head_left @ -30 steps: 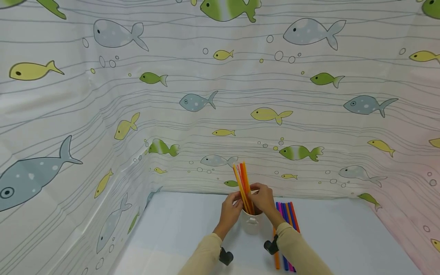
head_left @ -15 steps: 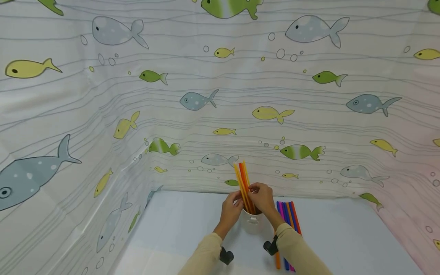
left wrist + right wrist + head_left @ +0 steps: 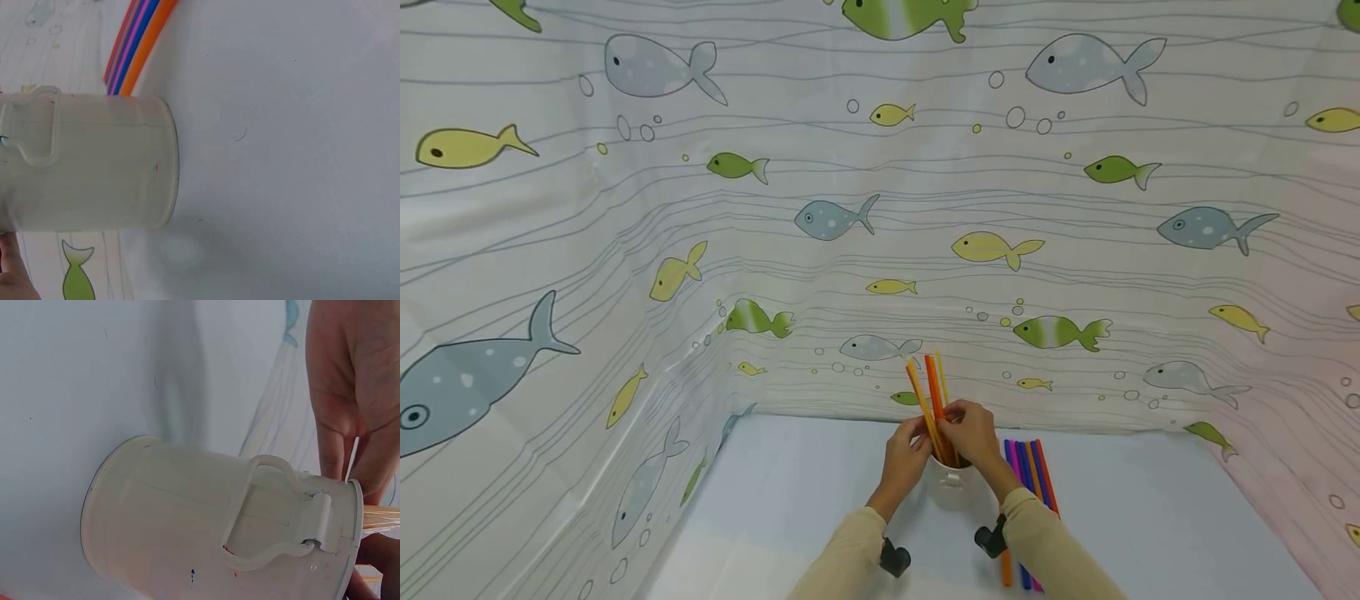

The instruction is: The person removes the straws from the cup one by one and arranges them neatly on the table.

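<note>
A white canister (image 3: pixel 951 490) with a wire clasp on its front stands upright on the table. A bunch of long thin yellow, orange and red sticks, like straws (image 3: pixel 933 392), rises out of its mouth, tops fanned apart. My left hand (image 3: pixel 904 460) pinches the bunch from the left just above the rim. From the right, my right hand (image 3: pixel 972 432) holds sticks of the same bunch, its thumb and fingers among them. In the right wrist view, the left hand (image 3: pixel 340 381) reaches past the canister's rim, and the sticks (image 3: pixel 380 515) show between the hands.
To the right of the canister lies a row of blue, magenta, orange and red sticks (image 3: pixel 1034 468), partly under my right forearm. The white tabletop (image 3: pixel 1150 508) ends at a fish-print curtain (image 3: pixel 820 292) behind and at the sides.
The stick tops have spread wider: a yellow one now stands apart at the right and the leftmost ones lean further left. Both hands stay almost in place.
</note>
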Demonstrator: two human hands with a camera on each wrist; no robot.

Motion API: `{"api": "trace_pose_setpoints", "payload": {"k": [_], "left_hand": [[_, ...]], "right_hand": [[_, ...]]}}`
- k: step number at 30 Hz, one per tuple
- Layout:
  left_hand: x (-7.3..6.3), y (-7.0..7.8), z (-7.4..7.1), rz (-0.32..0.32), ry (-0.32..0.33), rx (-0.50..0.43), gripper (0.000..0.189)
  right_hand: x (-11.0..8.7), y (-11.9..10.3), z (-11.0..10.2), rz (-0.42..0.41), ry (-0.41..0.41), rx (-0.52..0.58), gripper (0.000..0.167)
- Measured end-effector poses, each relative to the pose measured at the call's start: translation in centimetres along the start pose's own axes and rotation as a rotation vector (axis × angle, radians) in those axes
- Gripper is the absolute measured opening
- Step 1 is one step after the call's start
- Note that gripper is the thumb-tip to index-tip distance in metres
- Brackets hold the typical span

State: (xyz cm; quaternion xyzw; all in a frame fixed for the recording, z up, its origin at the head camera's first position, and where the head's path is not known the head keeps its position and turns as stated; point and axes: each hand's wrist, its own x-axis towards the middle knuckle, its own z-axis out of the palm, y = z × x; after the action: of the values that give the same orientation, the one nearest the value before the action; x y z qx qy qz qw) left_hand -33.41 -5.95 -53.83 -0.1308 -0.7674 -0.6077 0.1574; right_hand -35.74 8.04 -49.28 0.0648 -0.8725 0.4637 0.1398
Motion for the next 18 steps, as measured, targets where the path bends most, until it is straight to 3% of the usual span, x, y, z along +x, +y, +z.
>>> {"api": "trace_pose_setpoints", "payload": {"k": [18], "left_hand": [[0.09,0.09,0.14,-0.011,-0.003,0.023,0.032]], "right_hand": [[-0.58,0.6,0.03,0.011,0.027,0.029,0.018]]}}
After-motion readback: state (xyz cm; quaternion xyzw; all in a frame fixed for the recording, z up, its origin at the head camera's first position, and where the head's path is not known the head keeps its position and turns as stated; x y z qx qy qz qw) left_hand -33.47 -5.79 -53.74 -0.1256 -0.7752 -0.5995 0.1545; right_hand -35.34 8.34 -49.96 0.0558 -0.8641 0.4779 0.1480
